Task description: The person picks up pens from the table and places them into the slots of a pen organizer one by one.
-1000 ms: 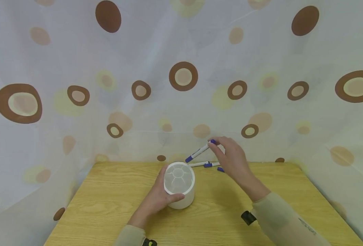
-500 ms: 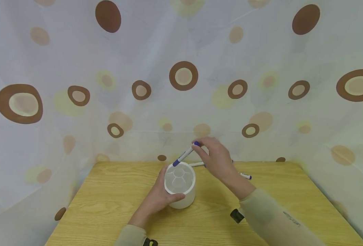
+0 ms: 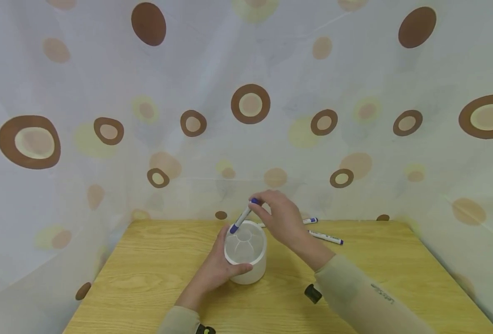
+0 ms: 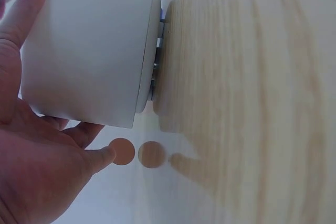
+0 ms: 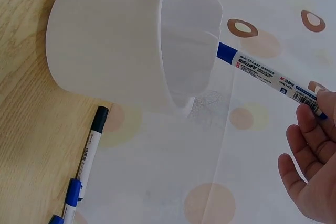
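My left hand (image 3: 214,269) grips the side of a white round pen holder (image 3: 250,274), its thumb across the front. Clear dividers split the holder's inside into compartments. Between thumb and fingertips, my right hand (image 3: 284,220) pinches one end of a white whiteboard marker (image 3: 244,216). The marker slants down to the left, with its blue-capped end at the holder's rear left opening. In the right wrist view that blue cap (image 5: 227,52) is beside the holder's clear inner wall. The left wrist view shows the holder (image 4: 89,51) with small grey feet at its base.
Behind the right forearm, a marker (image 3: 326,237) and another marker (image 3: 311,221) lie on the wooden table (image 3: 154,260). The right wrist view shows a black-capped marker (image 5: 90,148) beside blue-capped ones. A spotted sheet (image 3: 196,69) hangs behind and at both sides.
My right hand has carried the marker left and down, from right of the holder to over its opening. The left hand and holder have stayed in place.
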Demonstrator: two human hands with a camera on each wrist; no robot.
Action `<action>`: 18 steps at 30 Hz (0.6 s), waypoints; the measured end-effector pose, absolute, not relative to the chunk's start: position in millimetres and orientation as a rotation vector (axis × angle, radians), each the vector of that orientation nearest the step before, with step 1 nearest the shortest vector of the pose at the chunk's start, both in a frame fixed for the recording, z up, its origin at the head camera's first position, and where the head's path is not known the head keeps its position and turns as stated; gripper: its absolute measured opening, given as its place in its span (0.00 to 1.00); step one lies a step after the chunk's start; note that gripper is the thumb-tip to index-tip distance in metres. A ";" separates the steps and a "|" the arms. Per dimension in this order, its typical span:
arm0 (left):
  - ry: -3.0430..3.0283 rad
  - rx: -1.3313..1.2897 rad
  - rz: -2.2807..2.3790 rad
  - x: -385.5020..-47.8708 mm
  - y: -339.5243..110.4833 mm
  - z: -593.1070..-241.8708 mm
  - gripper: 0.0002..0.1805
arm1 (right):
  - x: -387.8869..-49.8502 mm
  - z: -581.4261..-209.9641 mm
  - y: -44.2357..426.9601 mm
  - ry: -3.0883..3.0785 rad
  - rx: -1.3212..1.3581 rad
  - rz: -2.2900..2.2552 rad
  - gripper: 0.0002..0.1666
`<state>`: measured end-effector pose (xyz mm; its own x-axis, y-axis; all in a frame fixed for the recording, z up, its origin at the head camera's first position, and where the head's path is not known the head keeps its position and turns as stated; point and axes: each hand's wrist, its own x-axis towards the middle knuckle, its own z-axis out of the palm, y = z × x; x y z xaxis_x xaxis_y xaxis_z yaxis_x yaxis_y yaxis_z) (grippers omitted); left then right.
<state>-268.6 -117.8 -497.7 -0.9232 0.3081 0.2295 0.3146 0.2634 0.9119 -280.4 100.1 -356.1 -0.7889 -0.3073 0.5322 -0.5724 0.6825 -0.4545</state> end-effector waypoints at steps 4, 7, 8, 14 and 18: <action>-2.495 -0.601 -1.803 -267.1 -117.5 -496.5 0.65 | -281.5 -358.7 96.3 -2.487 0.696 0.855 0.11; -2.504 -0.591 -1.803 -266.7 -117.9 -496.5 0.66 | -281.9 -360.2 93.5 -2.503 0.699 0.853 0.11; -2.509 -0.587 -1.799 -266.5 -118.0 -496.4 0.66 | -282.0 -360.7 92.6 -2.512 0.700 0.855 0.11; -2.513 -0.588 -1.799 -267.1 -117.8 -496.2 0.68 | -283.6 -365.6 88.7 -2.554 0.710 0.864 0.13; -2.517 -0.598 -1.819 -267.5 -117.8 -495.6 0.66 | -285.3 -369.1 86.9 -2.590 0.709 0.855 0.14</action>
